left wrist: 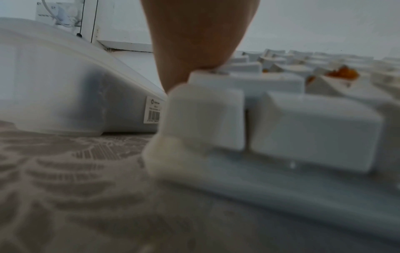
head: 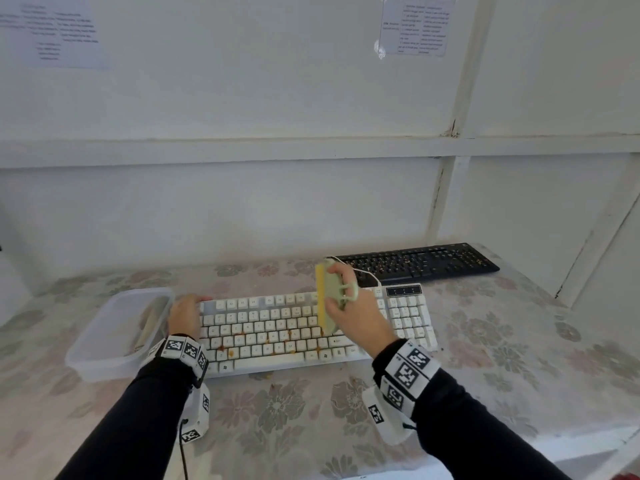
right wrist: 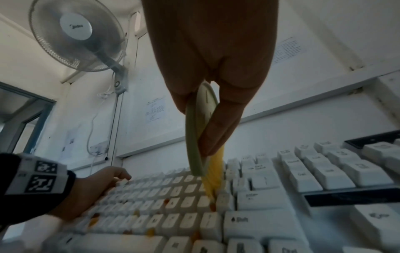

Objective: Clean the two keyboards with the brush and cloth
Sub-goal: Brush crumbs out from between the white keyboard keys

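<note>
Step in hand: brushing the white keyboard (head: 311, 327), first of the two. Right hand (head: 349, 317) grips the brush (head: 327, 299), fingers and thumb curled round its pale green body, yellow bristles down on the keys right of centre; the right wrist view shows the bristle tips dipping into a gap between keycaps next to an orange crumb. Left hand (head: 185, 315) rests on the keyboard's far-left end, fingers fairly straight over the top corner, holding nothing, apparently just steadying the board. Orange crumbs (head: 231, 352) are scattered across the lower key rows, mostly left and centre, so by my read this keyboard is far from done. The black keyboard (head: 419, 263) lies further back and to the right on the counter (head: 519, 358), also speckled with debris, untouched. A clear tub (head: 104, 355) sits just beside the white keyboard's left end with something pale inside (possibly the cloth, can't confirm through the plastic). Next move, as I judge it: sweep the bristles along the rows toward one edge to push crumbs out of the gaps, with the left hand pressing so the board doesn't slide; light strokes, or crumbs flick onto the counter.
</note>
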